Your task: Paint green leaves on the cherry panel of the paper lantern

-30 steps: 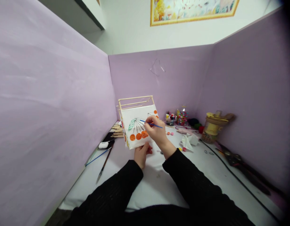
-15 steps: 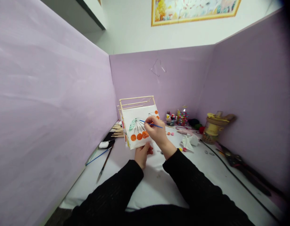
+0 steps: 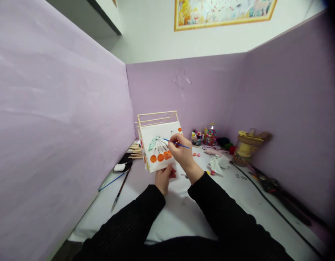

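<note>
A wooden-stick frame covered with white paper (image 3: 151, 131), like a lantern, is tilted toward me above the table. Its front panel carries orange discs, thin dark lines fanning out and a patch of green paint. Below it, my left hand (image 3: 164, 177) grips the bottom edge, with some fingers hidden behind the panel. My right hand (image 3: 180, 149) pinches a thin blue paintbrush (image 3: 183, 145), whose tip is at the top of the fanned lines, by the green patch.
On the left lie a brown brush (image 3: 121, 190), another blue brush (image 3: 113, 180), a white earbud case (image 3: 119, 167) and wooden sticks (image 3: 136, 151). Rightward are crumpled tissue (image 3: 217, 165), a bead jar (image 3: 211, 136), a yellow basket (image 3: 242, 146) and pliers (image 3: 281, 197). Purple partitions (image 3: 156, 90) surround the table.
The brush tip and my right hand have shifted slightly to the right along the green patch. My left hand keeps its hold on the frame, which has barely moved.
</note>
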A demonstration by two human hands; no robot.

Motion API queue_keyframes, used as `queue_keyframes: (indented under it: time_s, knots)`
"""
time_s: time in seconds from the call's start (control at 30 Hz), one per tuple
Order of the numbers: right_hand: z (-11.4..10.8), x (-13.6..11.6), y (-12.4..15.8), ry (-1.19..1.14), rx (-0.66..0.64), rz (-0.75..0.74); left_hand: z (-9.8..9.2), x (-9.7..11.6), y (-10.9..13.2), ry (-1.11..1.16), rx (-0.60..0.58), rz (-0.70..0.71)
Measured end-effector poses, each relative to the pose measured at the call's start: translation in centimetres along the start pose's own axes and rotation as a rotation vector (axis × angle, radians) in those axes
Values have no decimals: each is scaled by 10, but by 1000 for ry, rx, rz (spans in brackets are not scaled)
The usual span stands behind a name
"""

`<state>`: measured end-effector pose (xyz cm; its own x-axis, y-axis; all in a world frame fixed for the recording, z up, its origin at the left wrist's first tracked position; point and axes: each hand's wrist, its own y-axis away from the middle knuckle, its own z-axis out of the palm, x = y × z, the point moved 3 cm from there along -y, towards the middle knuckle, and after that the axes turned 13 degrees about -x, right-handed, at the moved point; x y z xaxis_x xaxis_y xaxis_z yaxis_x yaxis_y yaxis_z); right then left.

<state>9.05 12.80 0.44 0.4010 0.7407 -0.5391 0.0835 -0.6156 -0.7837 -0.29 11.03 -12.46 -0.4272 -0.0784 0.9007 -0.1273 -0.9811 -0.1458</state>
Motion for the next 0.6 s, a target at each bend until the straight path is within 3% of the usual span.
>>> queue_keyframes:
  time_s: [0.43,0.6]
  knots:
    - [1,1,-1,-13,-69,-1,1,-1,0,7,4,-17]
    - [-1,2,-1,-42,-25,-1,0,-1,0,2,3,-6]
